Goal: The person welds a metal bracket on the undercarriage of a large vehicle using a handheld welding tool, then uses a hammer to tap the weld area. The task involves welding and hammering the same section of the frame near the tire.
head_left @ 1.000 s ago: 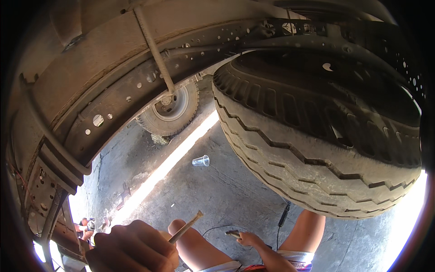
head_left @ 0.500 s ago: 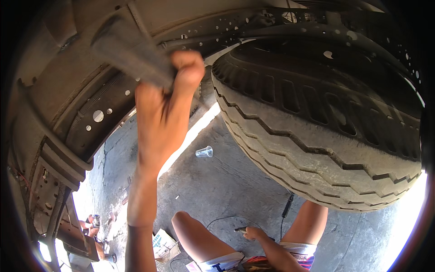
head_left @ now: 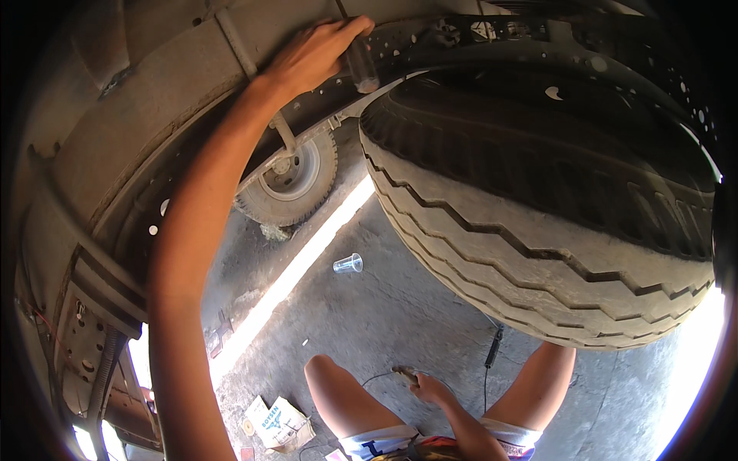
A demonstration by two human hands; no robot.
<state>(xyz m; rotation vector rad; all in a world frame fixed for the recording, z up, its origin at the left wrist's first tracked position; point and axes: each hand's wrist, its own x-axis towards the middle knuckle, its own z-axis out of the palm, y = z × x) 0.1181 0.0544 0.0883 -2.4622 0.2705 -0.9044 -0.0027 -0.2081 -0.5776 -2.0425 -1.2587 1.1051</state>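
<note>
My left arm reaches up to the dark metal framework, and my left hand [head_left: 319,54] is closed at a dark, blunt-ended tool [head_left: 361,67]. The tool hangs down beside the fingers; its exact kind cannot be made out. Low down between my knees, my right hand [head_left: 429,389] is wrapped round a small brownish clamp-like tool [head_left: 405,375]. A thin dark cable runs near its tip. A large worn tyre [head_left: 500,238] with zigzag grooves fills the right side, apart from both hands.
A perforated metal beam [head_left: 469,31] crosses overhead. Another wheel [head_left: 292,177] stands beyond it. On the concrete floor lie a clear plastic cup [head_left: 348,263], a torn cardboard piece [head_left: 280,426] and a black handle with a cable [head_left: 493,349]. A bent bracket [head_left: 100,246] juts in at left.
My left hand has moved up and to the right with the dark tool, which now points downward. The far wheel has come into view. My right hand still grips the clamp-like tool.
</note>
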